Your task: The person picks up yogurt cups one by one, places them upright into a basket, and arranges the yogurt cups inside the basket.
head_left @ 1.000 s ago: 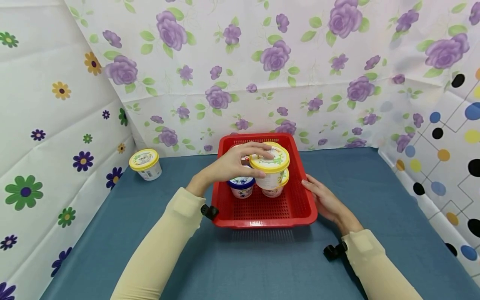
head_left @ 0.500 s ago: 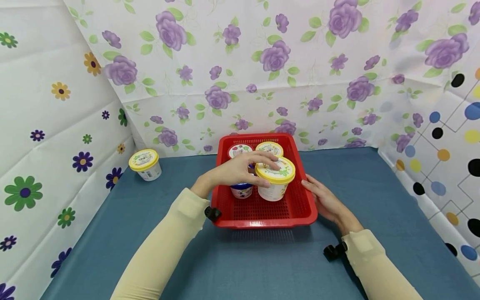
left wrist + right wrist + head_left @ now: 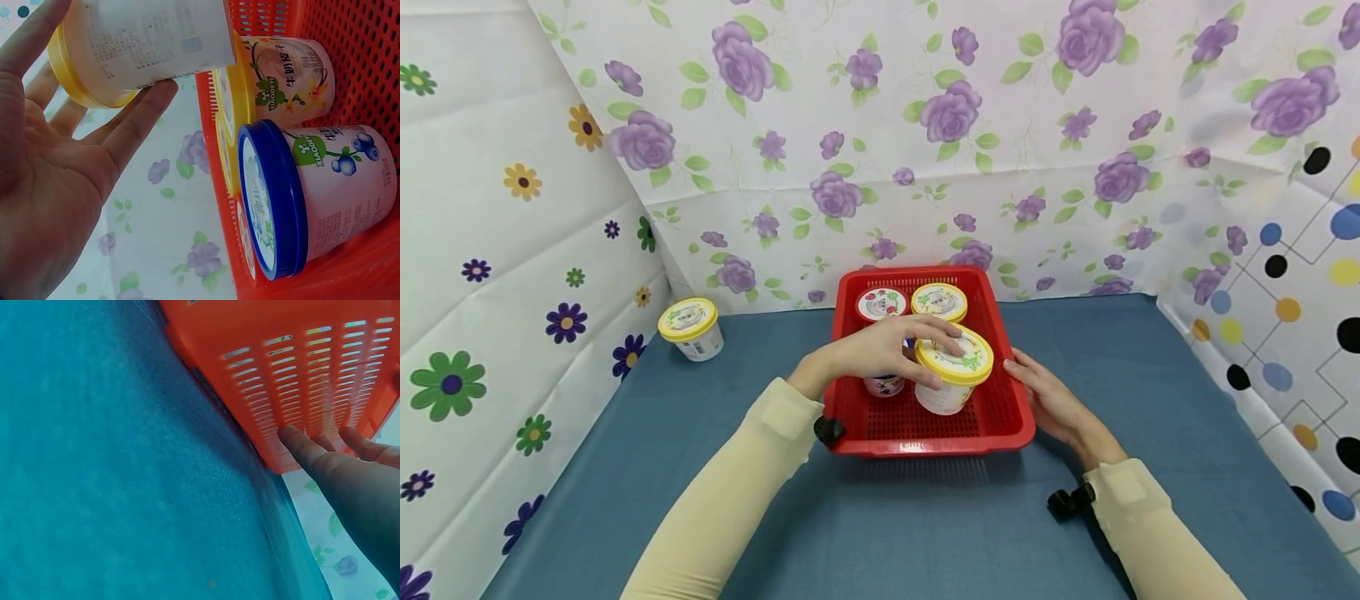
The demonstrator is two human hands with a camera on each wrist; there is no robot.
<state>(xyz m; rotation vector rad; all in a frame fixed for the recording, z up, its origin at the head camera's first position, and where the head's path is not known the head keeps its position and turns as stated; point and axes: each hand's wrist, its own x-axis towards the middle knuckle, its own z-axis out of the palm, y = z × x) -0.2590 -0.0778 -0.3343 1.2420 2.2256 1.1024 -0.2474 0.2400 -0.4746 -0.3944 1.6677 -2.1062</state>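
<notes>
My left hand (image 3: 891, 350) holds a white tub with a yellow lid (image 3: 953, 367) by its lid, inside the red basket (image 3: 917, 447). The left wrist view shows this held tub (image 3: 150, 44) tilted above the other tubs. A blue-lidded tub (image 3: 337, 187) stands beside another yellow-lidded tub (image 3: 294, 81). At the back of the basket are a red-lidded tub (image 3: 882, 303) and a yellow-lidded tub (image 3: 940, 301). My right hand (image 3: 1052, 400) grips the basket's right side at the rim, fingers (image 3: 300, 447) against the slotted outer wall.
A further yellow-lidded tub (image 3: 690, 327) stands outside the basket at the table's back left corner. Blue cloth covers the table (image 3: 880, 533). Patterned curtains (image 3: 850, 125) close off the back and both sides.
My left hand has brought the held tub forward and down in the basket, slightly right, uncovering the tubs at the back. My right hand stays on the basket.
</notes>
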